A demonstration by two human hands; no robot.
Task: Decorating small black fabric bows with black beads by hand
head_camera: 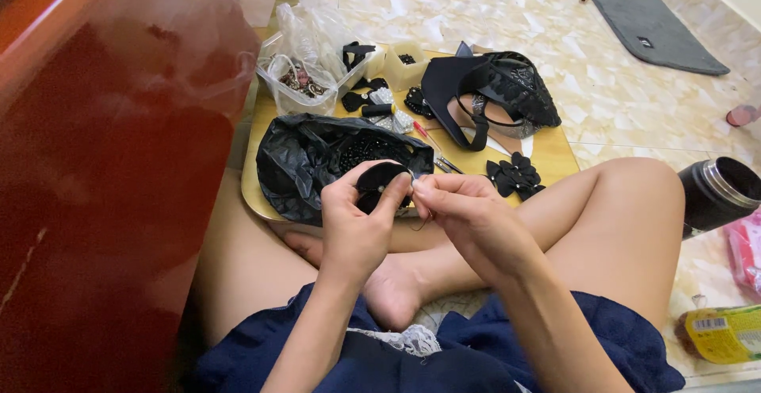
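Observation:
My left hand (353,222) pinches a small round black fabric piece (379,183) between thumb and fingers, above my crossed legs. My right hand (468,214) is closed at the piece's right edge, fingertips pinched together as if on a thin needle or thread that is too small to make out. Just behind the hands a black plastic bag (305,155) lies open with small black beads inside. Both hands hover over the near edge of a low wooden board (555,155).
On the board lie a black lace headpiece (495,92), a black fabric flower (515,177), clear bags of trinkets (297,80) and small boxes. A red cabinet (95,163) fills the left. A black flask (717,191), a yellow packet (725,333) and a grey mat (650,28) lie right.

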